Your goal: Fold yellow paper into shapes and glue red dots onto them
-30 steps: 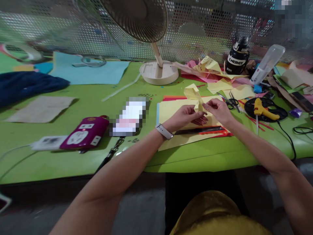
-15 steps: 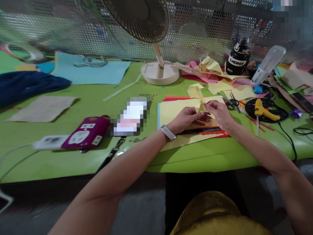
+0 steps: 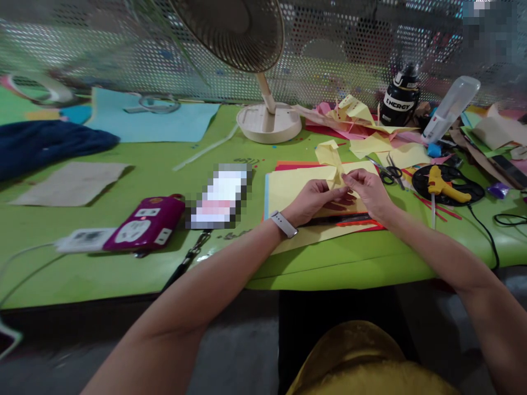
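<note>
Between my two hands is a folded yellow paper piece (image 3: 330, 155), its upper end standing up past my fingers. My left hand (image 3: 315, 198) is closed on its lower part, thumb pointing right. My right hand (image 3: 366, 189) pinches the same paper from the right side with thumb and forefinger. Below them lies a stack of coloured paper sheets (image 3: 288, 189), yellow on top, with red, orange and blue edges showing. A dark and orange cutter-like tool (image 3: 354, 220) rests on the stack, partly behind my left hand and wrist.
To the right lie black scissors (image 3: 391, 174), tweezers (image 3: 397, 169) and a yellow glue gun (image 3: 448, 186). Paper scraps, a black bottle (image 3: 399, 99) and a clear bottle (image 3: 453, 107) stand behind. Leftward are a phone (image 3: 220, 196), a purple power bank-like case (image 3: 146, 222) and a fan (image 3: 269, 123).
Both hands stay in nearly the same place on the yellow paper. My left fingers and right fingertips have shifted very slightly; the paper hardly moves.
</note>
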Tool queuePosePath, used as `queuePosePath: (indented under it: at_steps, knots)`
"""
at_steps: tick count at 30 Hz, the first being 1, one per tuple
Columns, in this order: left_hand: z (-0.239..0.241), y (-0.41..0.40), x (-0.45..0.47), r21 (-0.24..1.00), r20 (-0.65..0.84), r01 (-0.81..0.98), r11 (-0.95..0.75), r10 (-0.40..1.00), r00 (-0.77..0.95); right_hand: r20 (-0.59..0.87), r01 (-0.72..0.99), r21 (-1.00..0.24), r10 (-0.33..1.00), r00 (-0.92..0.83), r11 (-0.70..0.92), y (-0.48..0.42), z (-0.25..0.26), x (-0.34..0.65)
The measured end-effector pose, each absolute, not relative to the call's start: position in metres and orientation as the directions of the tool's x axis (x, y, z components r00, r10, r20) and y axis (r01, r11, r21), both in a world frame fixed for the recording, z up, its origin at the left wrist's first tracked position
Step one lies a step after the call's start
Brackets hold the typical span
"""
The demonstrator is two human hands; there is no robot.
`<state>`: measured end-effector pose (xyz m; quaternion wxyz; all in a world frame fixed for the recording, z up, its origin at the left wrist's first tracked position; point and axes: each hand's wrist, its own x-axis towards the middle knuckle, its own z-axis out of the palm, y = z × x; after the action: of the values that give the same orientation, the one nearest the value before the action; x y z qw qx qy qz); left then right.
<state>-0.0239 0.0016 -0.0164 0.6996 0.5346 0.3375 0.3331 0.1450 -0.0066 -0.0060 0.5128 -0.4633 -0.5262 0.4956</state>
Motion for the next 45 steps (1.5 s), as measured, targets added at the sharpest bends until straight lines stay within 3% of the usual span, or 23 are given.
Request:
queuePosePath:
  at_steps: [17,31,35,40,45]
  knots:
    - [-0.011,-0.002,-0.023,0.988,0.009,-0.129,0.08,0.816,0.578,0.087,-0.024,-0.996,0.995,-0.054,0.086,-0.002,-0.011,0.147]
    - [-0.005,-0.004,-0.026,0.99,-0.025,-0.1,0.096,0.833,0.553,0.132,-0.043,-0.99,0.99,0.055,0.135,0.009,-0.002,0.165]
    - [-0.006,0.001,-0.026,0.976,-0.002,-0.193,0.097,0.897,0.442,0.111,-0.048,-0.992,0.988,0.105,0.117,0.009,0.006,0.168]
    - [-0.005,0.015,-0.029,0.907,-0.063,-0.39,0.16,0.966,0.25,0.012,-0.065,-0.998,0.997,-0.078,0.007,-0.002,0.011,0.159]
    - [-0.002,0.02,-0.029,0.893,-0.099,-0.415,0.174,0.976,0.195,-0.005,0.085,-0.996,0.985,-0.17,0.01,0.001,0.011,0.162]
